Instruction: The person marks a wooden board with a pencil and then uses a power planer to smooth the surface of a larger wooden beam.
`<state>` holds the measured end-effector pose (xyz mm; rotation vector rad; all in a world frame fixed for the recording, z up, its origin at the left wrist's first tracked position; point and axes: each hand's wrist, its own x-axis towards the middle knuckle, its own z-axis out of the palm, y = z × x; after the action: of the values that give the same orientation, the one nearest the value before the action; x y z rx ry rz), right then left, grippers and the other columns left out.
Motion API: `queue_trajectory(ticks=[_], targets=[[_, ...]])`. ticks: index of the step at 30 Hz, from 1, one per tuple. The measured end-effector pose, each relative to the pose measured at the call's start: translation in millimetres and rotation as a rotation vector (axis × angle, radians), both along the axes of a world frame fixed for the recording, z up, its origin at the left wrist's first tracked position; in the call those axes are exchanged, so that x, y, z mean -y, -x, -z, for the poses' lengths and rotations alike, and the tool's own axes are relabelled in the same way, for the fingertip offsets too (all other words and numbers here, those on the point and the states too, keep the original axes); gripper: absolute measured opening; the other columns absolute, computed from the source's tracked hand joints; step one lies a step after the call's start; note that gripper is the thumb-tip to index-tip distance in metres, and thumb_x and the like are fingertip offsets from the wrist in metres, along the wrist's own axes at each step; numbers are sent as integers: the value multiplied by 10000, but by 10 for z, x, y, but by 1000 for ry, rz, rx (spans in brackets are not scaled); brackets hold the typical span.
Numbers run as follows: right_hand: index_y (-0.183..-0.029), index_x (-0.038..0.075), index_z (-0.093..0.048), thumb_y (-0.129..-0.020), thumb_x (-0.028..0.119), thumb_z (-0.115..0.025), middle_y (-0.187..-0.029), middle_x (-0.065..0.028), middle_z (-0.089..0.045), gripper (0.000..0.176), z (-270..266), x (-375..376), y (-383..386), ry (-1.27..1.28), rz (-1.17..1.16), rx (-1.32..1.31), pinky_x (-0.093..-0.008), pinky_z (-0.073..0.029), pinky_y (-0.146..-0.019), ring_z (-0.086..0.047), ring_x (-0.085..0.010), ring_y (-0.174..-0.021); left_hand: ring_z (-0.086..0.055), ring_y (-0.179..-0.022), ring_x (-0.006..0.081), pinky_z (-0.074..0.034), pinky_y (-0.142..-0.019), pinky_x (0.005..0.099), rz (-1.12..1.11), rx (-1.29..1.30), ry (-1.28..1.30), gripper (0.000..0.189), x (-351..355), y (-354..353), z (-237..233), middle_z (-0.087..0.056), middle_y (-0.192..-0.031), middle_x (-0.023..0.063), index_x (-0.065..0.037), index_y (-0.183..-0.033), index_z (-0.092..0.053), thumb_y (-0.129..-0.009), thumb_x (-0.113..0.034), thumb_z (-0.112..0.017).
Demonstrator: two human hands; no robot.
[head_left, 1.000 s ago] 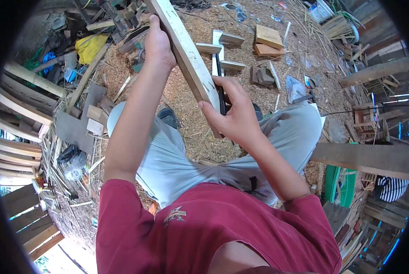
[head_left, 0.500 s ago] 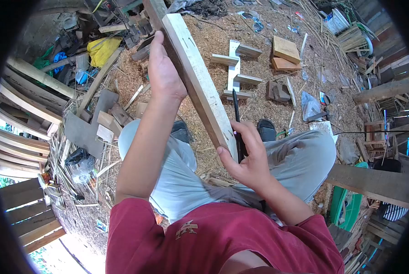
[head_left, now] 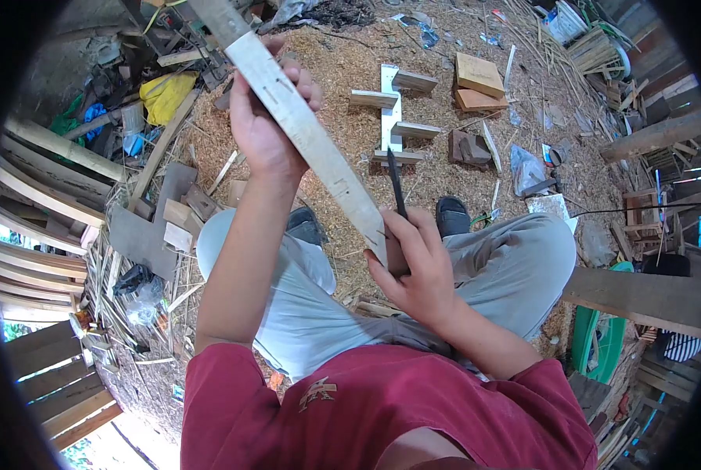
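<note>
I hold a long pale wooden plank (head_left: 303, 133) slanting from the top left down towards my lap. My left hand (head_left: 268, 117) grips it near its upper part, fingers wrapped round the far side. My right hand (head_left: 413, 262) holds the plank's lower end and also a dark pencil-like tool (head_left: 396, 184) that points up from my fingers. My knees in grey trousers and a dark shoe (head_left: 450, 215) are below, over a floor of sawdust.
A small white wooden frame with cross pieces (head_left: 389, 110) lies on the sawdust ahead, with wood blocks (head_left: 475, 82) beyond it. Planks and offcuts pile up at the left (head_left: 45, 204). A thick beam (head_left: 640, 294) and a green item are at the right.
The plank has turned so that its narrow edge faces me, and its top has swung left. My left hand has wrapped round it more. My right hand stays at the lower end.
</note>
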<state>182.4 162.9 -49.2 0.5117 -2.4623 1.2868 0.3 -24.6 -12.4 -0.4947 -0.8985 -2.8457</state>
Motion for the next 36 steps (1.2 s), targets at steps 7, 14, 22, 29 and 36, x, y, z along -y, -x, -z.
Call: queue_trajectory(ticks=[7,14,22,29,36], targets=[[-1290,20,-624,-767,42,-832,-1282,-186,-630,563,-5,-28,-23,-37,-2,-58,-437,-562,-897,-669,-381,-1090,-520,-760,190,-490,-649,335,59,-53,-60,484,103,12,76,-546,-894,71,-44,-1262,-573,-1078,-469,-433],[-1261,16,-630,-760,39,-828,-1328,-186,-634,539,-35,-56,11,-27,-7,-48,-426,-565,-924,-673,-370,-1153,-463,-769,182,-451,-678,312,42,-61,-33,386,53,-2,82,-490,-898,66,-29,-1227,-555,-1065,-369,-469],[-1292,10,-617,-764,26,-819,-1349,-201,-620,564,-4,-88,11,-11,-14,-30,-423,-555,-964,-658,-383,-1186,-470,-768,177,-455,-665,308,19,-27,-35,387,-6,-16,65,-493,-884,62,-37,-1207,-566,-1072,-388,-475],[-1328,-4,-594,-786,10,-799,-1329,-219,-610,580,7,-70,5,13,-5,1,-425,-552,-949,-659,-393,-1154,-519,-755,200,-482,-653,346,-12,8,3,516,15,-1,99,-529,-900,68,-82,-1218,-543,-1114,-545,-338],[-1363,0,-534,-811,17,-778,-1253,-229,-584,604,58,-67,27,22,-3,51,-441,-531,-913,-631,-411,-1093,-551,-743,178,-520,-662,329,-56,122,88,555,-15,-16,95,-561,-929,59,-93,-1224,-542,-1119,-570,-279]])
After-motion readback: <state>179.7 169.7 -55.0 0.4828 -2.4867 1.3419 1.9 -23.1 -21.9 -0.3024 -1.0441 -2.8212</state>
